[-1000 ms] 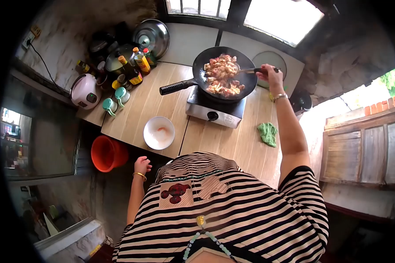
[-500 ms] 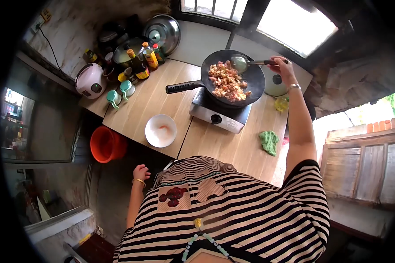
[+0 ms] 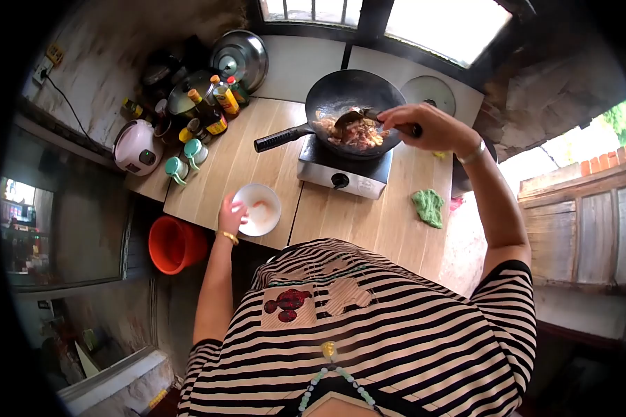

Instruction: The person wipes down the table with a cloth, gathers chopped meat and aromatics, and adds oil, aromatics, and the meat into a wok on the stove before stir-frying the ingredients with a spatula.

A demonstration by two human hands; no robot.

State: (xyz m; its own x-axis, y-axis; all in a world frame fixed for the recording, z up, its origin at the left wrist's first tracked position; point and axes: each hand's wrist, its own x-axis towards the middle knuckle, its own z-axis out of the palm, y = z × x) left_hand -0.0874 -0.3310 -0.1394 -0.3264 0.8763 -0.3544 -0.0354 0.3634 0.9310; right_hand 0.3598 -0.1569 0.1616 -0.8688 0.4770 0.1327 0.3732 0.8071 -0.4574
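Observation:
My right hand is closed around the dark handle of a ladle, whose head is down among chopped meat pieces in a black wok. The wok sits on a silver stove, its long handle pointing left. My left hand, a gold bangle at its wrist, is at the left rim of a white bowl. Its fingers are slightly spread and overlap the rim; whether they grip it is unclear. Inside the bowl is a little reddish residue.
A green cloth lies right of the stove. Bottles, teal-lidded jars and a pink rice cooker stand at the left. Below the wooden table is a red bucket. A glass lid lies behind the wok.
My left hand has risen from beside the table to the bowl's rim. My right hand has moved left over the wok, and the ladle head has gone down into the food, now bunched lower.

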